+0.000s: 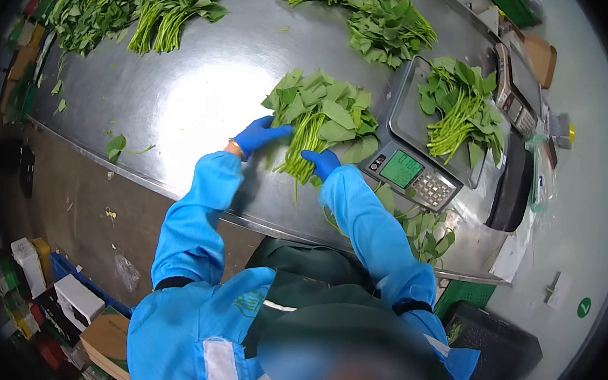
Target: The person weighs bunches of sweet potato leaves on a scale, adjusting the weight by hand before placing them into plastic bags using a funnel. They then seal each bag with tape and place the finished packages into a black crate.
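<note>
A bunch of leafy greens [320, 116] lies on the steel table in front of me, leaves pointing away and light-green stems toward me. My left hand [262, 136], in a blue glove, rests against the left side of the stems with its fingers stretched out. On the other side my right hand [322, 163], gloved too, closes on the lower stems; its fingers beneath are partly hidden. Right of the bunch is a digital scale [420, 172] with a lit green display. Another bunch of greens [464, 110] sits on its pan.
More bunches of greens [171, 12] lie along the far side of the steel table [154, 92]. Loose leafy stems [425, 235] lie below the scale. A second scale [514, 99] stands at right. Beside the table are a black crate [491, 351] and boxes [107, 335].
</note>
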The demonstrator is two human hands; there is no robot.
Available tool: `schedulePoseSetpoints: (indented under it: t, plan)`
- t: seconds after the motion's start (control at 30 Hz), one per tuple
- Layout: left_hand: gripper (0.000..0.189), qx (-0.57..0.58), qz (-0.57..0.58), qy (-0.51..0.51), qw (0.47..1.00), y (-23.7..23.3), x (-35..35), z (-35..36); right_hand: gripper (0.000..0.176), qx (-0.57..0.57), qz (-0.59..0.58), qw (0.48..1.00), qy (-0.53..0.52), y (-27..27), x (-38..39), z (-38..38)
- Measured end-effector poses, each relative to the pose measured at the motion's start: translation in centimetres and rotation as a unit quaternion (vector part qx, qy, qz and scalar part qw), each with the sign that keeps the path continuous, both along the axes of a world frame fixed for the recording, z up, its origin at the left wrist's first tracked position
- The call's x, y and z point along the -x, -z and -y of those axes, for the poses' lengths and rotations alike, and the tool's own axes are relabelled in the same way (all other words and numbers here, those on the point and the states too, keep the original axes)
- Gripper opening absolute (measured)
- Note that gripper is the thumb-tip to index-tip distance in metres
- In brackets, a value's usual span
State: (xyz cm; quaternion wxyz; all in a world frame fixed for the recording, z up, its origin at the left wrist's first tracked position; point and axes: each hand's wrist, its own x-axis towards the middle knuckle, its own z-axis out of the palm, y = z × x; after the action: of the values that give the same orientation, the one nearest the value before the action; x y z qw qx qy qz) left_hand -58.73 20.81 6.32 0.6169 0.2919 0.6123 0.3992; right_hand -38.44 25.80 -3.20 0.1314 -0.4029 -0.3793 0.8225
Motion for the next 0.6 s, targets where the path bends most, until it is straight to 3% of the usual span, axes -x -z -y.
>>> schedulePoseSetpoints:
  t: [0.1, 0.13, 0.23, 0.3, 0.37, 0.4, 0.43, 0.57, 0.6]
  plan:
    - [0.053, -0.064, 0.241, -0.038, 0.968, 1.4, -4.5, -0.4, 0.038, 0.062, -0.005, 0.997, 0.039, -4.0, 0.2, 0.0]
    - [0.045, -0.032, 0.260, -0.043, 0.964, -0.4, -5.3, 0.3, 0.036, 0.090, -0.090, 0.988, 0.086, -5.0, 0.0, 0.2]
    - [0.044, -0.060, 0.313, -0.109, 0.942, -1.1, -7.3, 2.2, 0.038, 0.098, -0.048, 0.992, 0.056, -9.1, -2.1, 0.4]
    - [0.041, -0.059, 0.318, -0.134, 0.936, 0.2, -7.7, 3.4, 0.040, 0.073, -0.022, 0.997, 0.013, -8.4, -3.7, 0.3]
    - [0.038, 0.001, 0.383, -0.185, 0.905, 2.3, -7.6, 4.7, 0.037, 0.203, -0.061, 0.974, 0.077, -10.3, -4.9, 1.0]
    - [0.038, -0.059, 0.275, -0.146, 0.948, 4.3, -8.2, 5.4, 0.037, 0.260, -0.085, 0.957, 0.096, -12.3, -4.9, 1.6]
    - [0.040, 0.004, 0.429, -0.211, 0.878, 3.1, -8.9, 5.1, 0.037, 0.254, -0.086, 0.957, 0.108, -11.7, -4.8, 2.1]
    - [0.035, 0.046, 0.416, -0.174, 0.891, 1.5, -10.7, 5.7, 0.037, 0.132, -0.104, 0.983, 0.069, -10.3, -4.3, 3.7]
    - [0.033, 0.022, 0.352, -0.145, 0.924, 2.6, -10.3, 6.1, 0.040, 0.104, -0.096, 0.988, 0.060, -10.3, -4.6, 3.7]
